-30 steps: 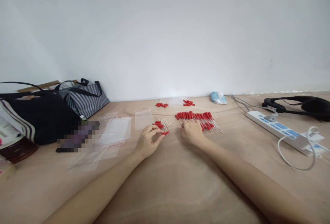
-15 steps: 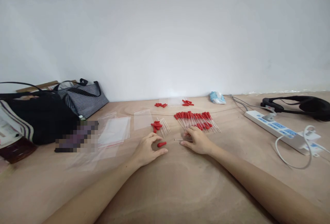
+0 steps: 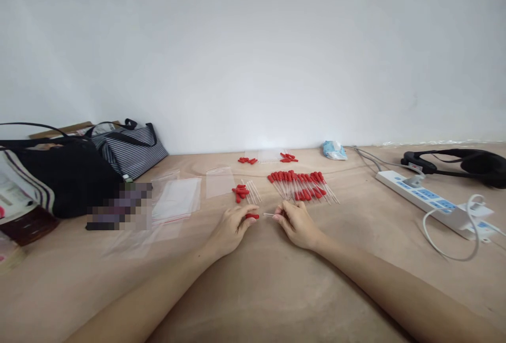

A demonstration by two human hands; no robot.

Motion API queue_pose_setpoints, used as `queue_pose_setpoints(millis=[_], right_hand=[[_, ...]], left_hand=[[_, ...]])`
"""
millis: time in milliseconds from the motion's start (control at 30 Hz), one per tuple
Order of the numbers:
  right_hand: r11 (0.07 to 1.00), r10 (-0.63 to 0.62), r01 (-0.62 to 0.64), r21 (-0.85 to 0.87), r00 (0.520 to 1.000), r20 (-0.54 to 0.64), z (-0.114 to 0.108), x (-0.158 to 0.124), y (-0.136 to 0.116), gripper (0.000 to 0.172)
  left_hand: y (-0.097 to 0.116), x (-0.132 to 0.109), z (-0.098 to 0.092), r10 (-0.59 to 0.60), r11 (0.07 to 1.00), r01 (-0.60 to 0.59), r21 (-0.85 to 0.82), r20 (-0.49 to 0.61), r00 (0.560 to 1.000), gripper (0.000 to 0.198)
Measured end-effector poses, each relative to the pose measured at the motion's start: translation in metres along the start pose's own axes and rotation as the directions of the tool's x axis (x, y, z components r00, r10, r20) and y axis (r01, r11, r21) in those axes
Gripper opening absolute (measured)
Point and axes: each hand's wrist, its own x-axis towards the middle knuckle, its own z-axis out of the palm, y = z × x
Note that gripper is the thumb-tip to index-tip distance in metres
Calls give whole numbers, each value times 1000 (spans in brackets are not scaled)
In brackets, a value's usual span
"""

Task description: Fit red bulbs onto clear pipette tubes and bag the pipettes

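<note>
My left hand (image 3: 231, 227) is closed on a red rubber dropper bulb (image 3: 253, 216), pinched near the thumb with its narrow end facing right. Opposite it, my right hand (image 3: 297, 224) grips a thin clear dropper tube (image 3: 269, 214) between thumb and fingers. The tube's bare end points left at the bulb, a small gap apart. Just beyond my left hand lie a small heap of loose red bulbs (image 3: 240, 193) and several loose tubes (image 3: 252, 191). Past my right hand, many droppers with red bulbs on their tubes (image 3: 290, 176) lie in a row.
Clear zip bags (image 3: 176, 199) lie on the left, near a black bag (image 3: 75, 179) and a striped bag (image 3: 136, 150). More bulbs (image 3: 288, 157) and tubes are by the wall. At right are a power strip (image 3: 419, 194), a cable, a black headset (image 3: 454, 166) and a blue-white packet (image 3: 334, 150).
My left hand has closed on the red bulb that lay on the table and lifted it slightly right. My right hand has shifted a little left, bringing the tube's end close to the bulb.
</note>
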Motion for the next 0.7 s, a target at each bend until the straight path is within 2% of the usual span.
queue_pose_setpoints(millis=[300,500,700], right_hand=[[998,-60,60,2,998,19,0,-1,-6,11],[998,-46,45,39,999,25,1,0,-3,17],[999,-53,53,-7,998,47,-1,1,-6,19]], left_hand=[[5,0,1,47,999,-46,-10,45,998,20],[7,-1,1,65,998,-65,-10,58,996,21],[7,-2,2,104,994,-106,23,73,992,22]])
